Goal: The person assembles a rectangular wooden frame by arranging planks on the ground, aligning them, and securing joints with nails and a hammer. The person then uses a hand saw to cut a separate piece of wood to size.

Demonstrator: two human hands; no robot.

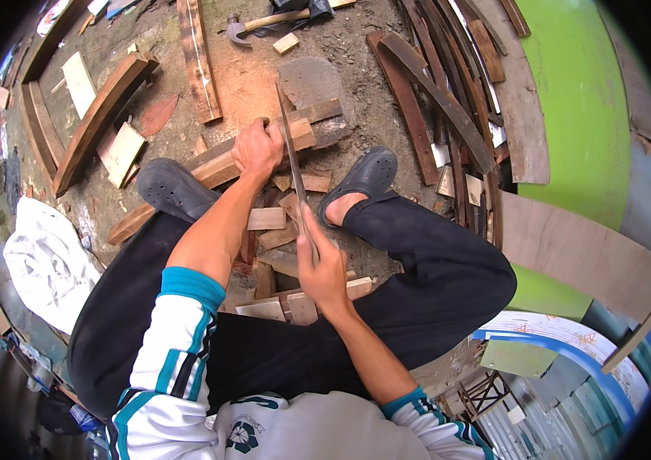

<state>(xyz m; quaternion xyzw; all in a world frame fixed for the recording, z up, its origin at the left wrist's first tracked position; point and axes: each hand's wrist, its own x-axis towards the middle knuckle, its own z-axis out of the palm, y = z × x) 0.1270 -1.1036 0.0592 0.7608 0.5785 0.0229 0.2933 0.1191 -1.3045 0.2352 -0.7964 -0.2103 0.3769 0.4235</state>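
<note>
My right hand (324, 272) is wrapped round the handle of a handsaw. The saw blade (292, 146) is seen almost edge-on and crosses a length of wood (218, 170) near its far right end. My left hand (258, 149) grips that wood just left of the blade, pressing it down. Another wooden beam (325, 110) lies alongside it on the far side. Below the blade and between my feet lie several short offcuts (266, 219). How deep the blade sits in the wood I cannot tell.
A claw hammer (272, 21) lies at the far side near reddish sawdust (245, 84). Long dark planks (440, 100) are stacked at the right beside a green board (571, 100). At the left are a curved beam (99, 123) and a white sack (46, 253). My shoes (368, 175) flank the offcuts.
</note>
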